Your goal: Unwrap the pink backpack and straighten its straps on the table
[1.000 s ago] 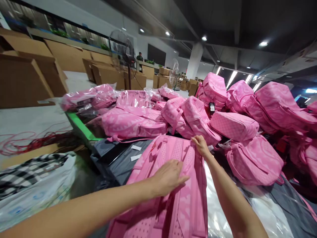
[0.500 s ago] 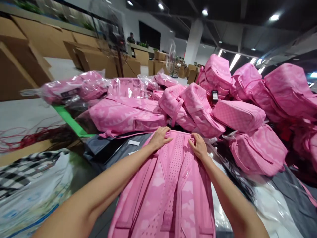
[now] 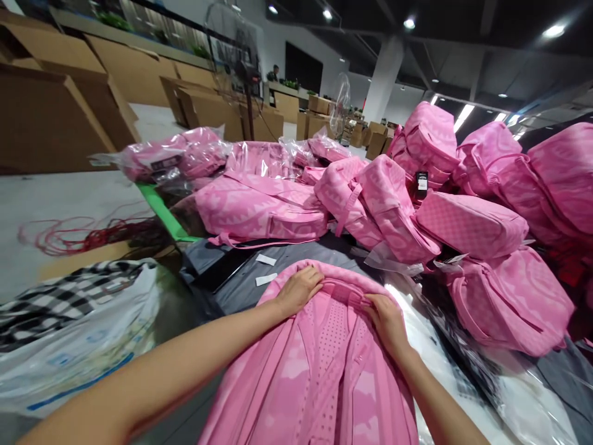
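In front of me a pink patterned backpack (image 3: 287, 377) lies with its shoulder straps and perforated back panel facing up. My left hand (image 3: 300, 289) grips its top edge on the left, fingers curled over. On the right side of that edge my right hand (image 3: 385, 318) is closed too, fingertips pressed into the fabric near the strap tops. The bag's lower end runs out of the picture. Just beyond it another pink backpack (image 3: 259, 210) lies on its side on the dark table covering (image 3: 306, 250).
More pink backpacks (image 3: 514, 303) are heaped to the right, one bearing a black tag (image 3: 421, 184). Plastic-wrapped bags (image 3: 176, 154) lie at the back left. A white plastic bag with checkered cloth (image 3: 92, 346) stands left. Cardboard boxes (image 3: 50, 111) and a fan (image 3: 245, 71) stand behind.
The backpack's top has come nearer to me and lower in view, and its upper panel now shows as a rounded rim behind my hands. Both hands moved with it. The view has turned slightly left.
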### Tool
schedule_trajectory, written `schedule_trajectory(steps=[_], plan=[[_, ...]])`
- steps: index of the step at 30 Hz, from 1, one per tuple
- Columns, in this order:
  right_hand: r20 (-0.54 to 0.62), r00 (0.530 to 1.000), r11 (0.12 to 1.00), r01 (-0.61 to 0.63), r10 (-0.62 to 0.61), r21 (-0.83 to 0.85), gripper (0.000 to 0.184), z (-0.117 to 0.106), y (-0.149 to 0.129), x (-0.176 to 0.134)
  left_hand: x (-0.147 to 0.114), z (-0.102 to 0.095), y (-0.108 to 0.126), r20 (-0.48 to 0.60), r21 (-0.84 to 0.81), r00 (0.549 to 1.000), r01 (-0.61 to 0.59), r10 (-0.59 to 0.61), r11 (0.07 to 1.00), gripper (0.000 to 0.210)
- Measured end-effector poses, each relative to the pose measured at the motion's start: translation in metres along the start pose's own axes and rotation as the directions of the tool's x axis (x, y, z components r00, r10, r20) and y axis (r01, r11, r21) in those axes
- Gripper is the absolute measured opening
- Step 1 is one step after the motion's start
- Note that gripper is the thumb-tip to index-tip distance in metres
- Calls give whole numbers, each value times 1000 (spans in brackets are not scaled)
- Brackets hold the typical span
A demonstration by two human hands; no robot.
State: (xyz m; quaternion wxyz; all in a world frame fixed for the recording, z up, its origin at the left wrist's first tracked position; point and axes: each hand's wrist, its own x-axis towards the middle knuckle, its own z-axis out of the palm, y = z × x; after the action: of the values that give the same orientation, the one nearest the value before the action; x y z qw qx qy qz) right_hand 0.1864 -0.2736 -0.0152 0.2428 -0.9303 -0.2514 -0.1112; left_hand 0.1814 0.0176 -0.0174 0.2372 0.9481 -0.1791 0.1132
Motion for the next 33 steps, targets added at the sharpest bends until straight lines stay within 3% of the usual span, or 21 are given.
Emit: schedule_trajectory(steps=[4, 7, 9, 11, 13, 16, 20, 24, 27, 31, 33], plan=[[152, 969, 973, -168, 192, -156, 25, 4, 18, 53, 47, 12, -8, 72, 22, 992, 104, -105, 994, 19], [166, 948, 934, -216, 270, -284, 29, 5, 15, 74, 72, -8, 0, 146, 26, 977, 151, -154, 988, 23], [150, 949, 910, -210, 278, -357, 33, 8, 7, 73, 67, -26, 16, 172, 18, 975, 140, -141, 990, 36], [128, 955, 888, -192, 267, -417, 37, 12, 0, 70, 45, -36, 37, 175, -5, 976, 131, -128, 991, 67], [105, 961, 869, -181, 255, -460, 38, 18, -5, 68, 21, -31, 58, 262, -66, 952, 181, -158, 981, 96], [69, 964, 840, -186, 255, -510, 41, 25, -9, 70, 3, -8, 78, 390, -97, 902, 239, -184, 966, 104], [79, 969, 820, -152, 232, -552, 51, 13, -15, 72, 8, 12, 78, 289, -107, 941, 211, -173, 972, 91], [162, 978, 848, -28, 133, -530, 61, -30, -6, 80, 6, 21, 69, 217, -139, 959, 213, -180, 967, 89], [296, 942, 863, 15, 156, -504, 58, -53, 11, 99, -1, 29, 65, 159, -145, 968, 216, -193, 966, 91], [411, 885, 862, 23, 218, -507, 48, -45, 36, 129, -5, 36, 61, 112, -158, 978, 193, -177, 968, 94], [430, 867, 855, 7, 253, -519, 46, -34, 44, 136, -1, 34, 59, 120, -168, 989, 106, -86, 980, 92]])
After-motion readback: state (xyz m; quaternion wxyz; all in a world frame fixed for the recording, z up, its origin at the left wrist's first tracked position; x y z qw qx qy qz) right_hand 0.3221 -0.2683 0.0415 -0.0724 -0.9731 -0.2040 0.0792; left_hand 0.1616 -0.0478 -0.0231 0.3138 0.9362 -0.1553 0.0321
